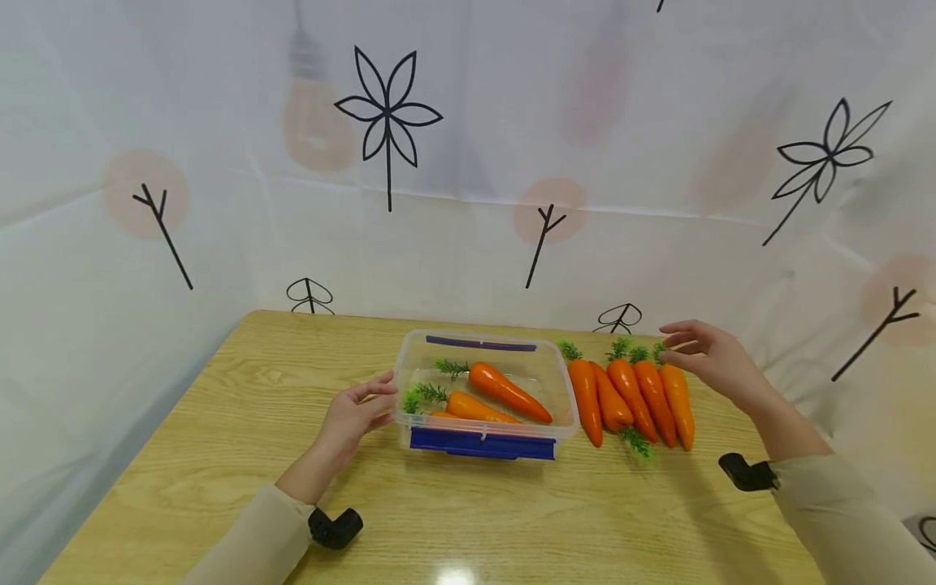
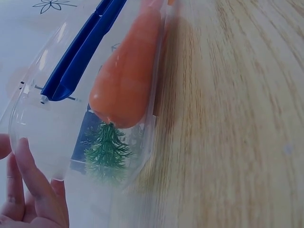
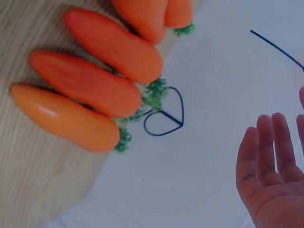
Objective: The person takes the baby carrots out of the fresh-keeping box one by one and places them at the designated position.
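Note:
A clear plastic food container (image 1: 568,406) with blue clip flaps stands on the table, without a lid over it. Inside lie an orange-red carrot (image 1: 509,392) with green leaves, a second carrot (image 1: 477,408), and part of another behind the front wall. My left hand (image 1: 353,416) touches the container's left side with extended fingers, seen at the wall's edge in the left wrist view. Several carrots (image 1: 634,398) lie in a row to the container's right. Over the leafy end of the rightmost carrot (image 1: 678,404), my right hand (image 1: 711,361) hovers with nothing in it, fingers loosely extended.
The wooden table (image 1: 468,512) reaches back to a white curtain (image 1: 468,252) printed with black plant drawings. One carrot in the row points its green leaves (image 1: 634,443) toward the table's front. Both wrists wear a black camera mount (image 1: 335,528).

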Demonstrator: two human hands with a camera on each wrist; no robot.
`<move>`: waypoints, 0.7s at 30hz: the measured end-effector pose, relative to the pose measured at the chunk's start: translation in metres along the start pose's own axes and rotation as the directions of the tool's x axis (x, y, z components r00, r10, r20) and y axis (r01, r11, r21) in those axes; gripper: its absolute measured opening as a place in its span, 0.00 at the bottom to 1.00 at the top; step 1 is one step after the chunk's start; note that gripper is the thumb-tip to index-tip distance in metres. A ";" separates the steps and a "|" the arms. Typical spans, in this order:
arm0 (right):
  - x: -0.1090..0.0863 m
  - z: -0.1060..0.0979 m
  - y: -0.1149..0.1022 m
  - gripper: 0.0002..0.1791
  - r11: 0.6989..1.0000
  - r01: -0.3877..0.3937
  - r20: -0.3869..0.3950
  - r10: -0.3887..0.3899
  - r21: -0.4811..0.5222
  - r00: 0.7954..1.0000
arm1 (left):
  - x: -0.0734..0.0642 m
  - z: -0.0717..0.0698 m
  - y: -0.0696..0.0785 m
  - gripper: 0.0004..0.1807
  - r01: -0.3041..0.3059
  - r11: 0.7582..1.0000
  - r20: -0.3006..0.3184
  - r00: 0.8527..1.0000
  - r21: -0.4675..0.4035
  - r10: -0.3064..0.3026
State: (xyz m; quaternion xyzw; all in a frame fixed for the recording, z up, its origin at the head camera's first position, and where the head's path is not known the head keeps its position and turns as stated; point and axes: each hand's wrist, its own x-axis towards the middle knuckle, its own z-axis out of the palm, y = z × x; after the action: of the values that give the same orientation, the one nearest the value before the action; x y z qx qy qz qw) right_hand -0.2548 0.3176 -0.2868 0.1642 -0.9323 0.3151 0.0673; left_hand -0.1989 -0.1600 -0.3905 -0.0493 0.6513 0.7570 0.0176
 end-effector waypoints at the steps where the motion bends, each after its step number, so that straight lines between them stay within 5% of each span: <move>1: 0.001 0.001 -0.003 0.24 1.000 0.004 0.002 -0.004 -0.001 1.000 | 0.000 0.000 0.000 0.13 -0.002 1.000 0.002 1.000 0.001 0.002; 14: 0.021 0.013 -0.032 0.24 0.998 -0.019 0.108 0.013 0.062 0.994 | -0.001 -0.001 0.000 0.11 -0.008 1.000 0.004 1.000 -0.008 0.008; 21: 0.030 0.022 -0.040 0.21 0.995 0.022 0.091 -0.030 0.093 0.995 | -0.001 0.000 0.000 0.11 -0.009 1.000 0.002 1.000 -0.011 0.009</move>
State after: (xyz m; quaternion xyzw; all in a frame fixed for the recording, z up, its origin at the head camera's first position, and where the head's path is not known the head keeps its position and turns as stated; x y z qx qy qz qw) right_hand -0.2700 0.2663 -0.2749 0.1937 -0.9167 0.3490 0.0206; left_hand -0.1980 -0.1599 -0.3902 -0.0458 0.6473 0.7607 0.0146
